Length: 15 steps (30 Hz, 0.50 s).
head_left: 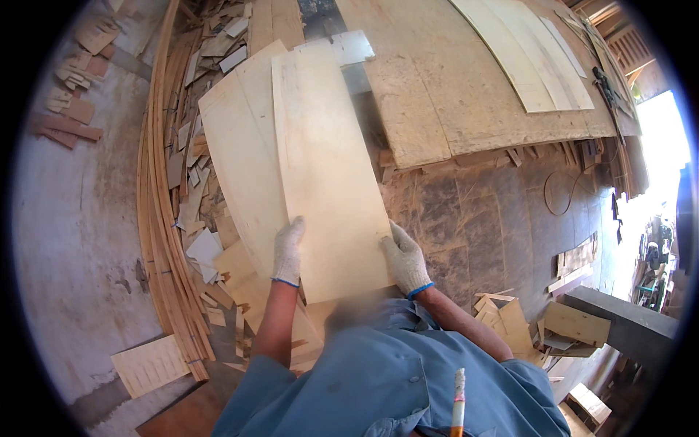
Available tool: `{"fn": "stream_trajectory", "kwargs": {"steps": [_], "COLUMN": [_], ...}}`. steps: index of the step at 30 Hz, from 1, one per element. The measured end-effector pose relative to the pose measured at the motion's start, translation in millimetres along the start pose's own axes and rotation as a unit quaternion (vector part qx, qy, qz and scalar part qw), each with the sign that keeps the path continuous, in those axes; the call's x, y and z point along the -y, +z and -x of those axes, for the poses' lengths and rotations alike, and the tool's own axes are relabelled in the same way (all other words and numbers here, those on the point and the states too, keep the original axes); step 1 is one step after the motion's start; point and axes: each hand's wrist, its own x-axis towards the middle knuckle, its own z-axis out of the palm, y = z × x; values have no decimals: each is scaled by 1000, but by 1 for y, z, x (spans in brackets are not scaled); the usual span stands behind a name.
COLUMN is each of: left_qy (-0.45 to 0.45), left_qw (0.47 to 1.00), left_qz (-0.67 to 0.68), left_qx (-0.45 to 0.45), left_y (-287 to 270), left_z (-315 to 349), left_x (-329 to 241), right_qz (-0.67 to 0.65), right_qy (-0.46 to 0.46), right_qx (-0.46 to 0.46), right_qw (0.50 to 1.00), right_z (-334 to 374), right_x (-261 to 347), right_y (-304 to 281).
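Lengthwise ahead, slightly left: pale board (331, 167)

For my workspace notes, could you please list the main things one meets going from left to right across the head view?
Wood strips, left hand, panel, right hand, grey beam.

The long, flat wooden sheet (328, 167) is pale yellow with faint brown streaks; the knitted left glove (288, 251) and knitted right glove (405, 261) are off-white with blue edges; the cloth shirt (342, 379) is blue; the wide wooden board (422, 80) is tan.
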Motion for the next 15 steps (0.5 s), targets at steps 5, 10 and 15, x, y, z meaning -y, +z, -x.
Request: {"fn": "stream_trajectory", "kwargs": {"steps": [5,10,15], "left_qy": [-14,-17,-24], "left_qw": [1000,999,999], "left_qz": [2,26,20], "left_qx": [16,25,32], "left_y": [-9,-16,-23], "left_z": [-11,-20,-27], "left_x": [-8,-6,-4], "right_qz": [46,-4,-8], "right_qy": [-24,-12,27], "right_qx": [-8,7,14], "right_qw": [999,1000,1000], "right_z": [-9,-9,-10], "right_x": [-16,-20,-9], "right_y": [11,22,25]}}
